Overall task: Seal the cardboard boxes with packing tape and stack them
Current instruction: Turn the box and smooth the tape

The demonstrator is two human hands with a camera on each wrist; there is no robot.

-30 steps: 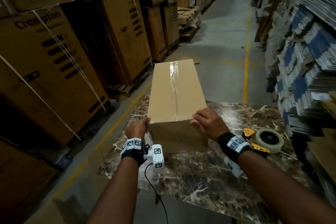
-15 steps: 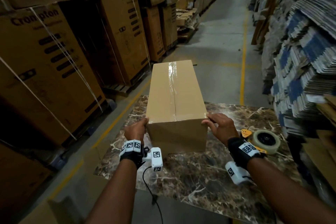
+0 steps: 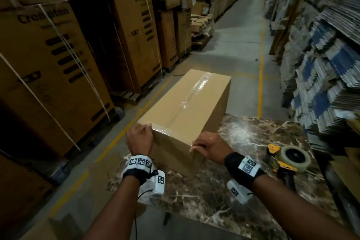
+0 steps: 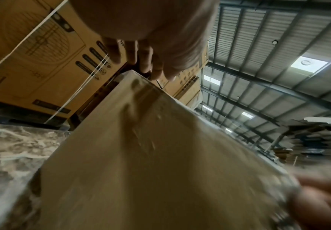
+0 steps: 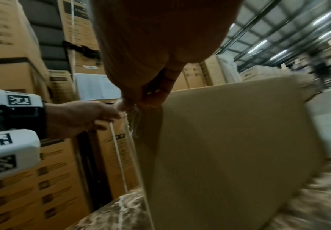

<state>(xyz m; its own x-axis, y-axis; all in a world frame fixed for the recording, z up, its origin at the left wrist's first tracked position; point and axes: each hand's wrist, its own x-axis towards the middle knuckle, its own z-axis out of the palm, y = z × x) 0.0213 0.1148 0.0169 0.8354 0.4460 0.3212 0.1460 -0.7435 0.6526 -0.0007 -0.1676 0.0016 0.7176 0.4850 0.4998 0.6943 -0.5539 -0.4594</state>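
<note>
A long brown cardboard box (image 3: 187, 107) lies on the marble table (image 3: 253, 136). Clear tape runs along its top seam and folds over the near end. The box sits at an angle, with its far end pointing up and right past the table edge. My left hand (image 3: 139, 136) grips the near-left top corner, fingers curled over the edge (image 4: 150, 62). My right hand (image 3: 209, 145) grips the near-right corner (image 5: 152, 93). The box side fills the wrist views (image 4: 160, 163) (image 5: 229, 132), both blurred. A tape dispenser (image 3: 290, 159) with a clear roll lies on the table right of my right wrist.
Tall strapped cartons (image 3: 48, 64) are stacked along the left. Bundles of flattened cartons (image 3: 321, 64) are piled on the right. A concrete aisle with a yellow line (image 3: 260, 76) runs ahead. Loose cardboard lies on a pallet (image 3: 200, 25) further down.
The box has swung on the table, its far end going right and its near end left. My right hand slid from the top face to the near-right corner. My left hand stayed on its corner.
</note>
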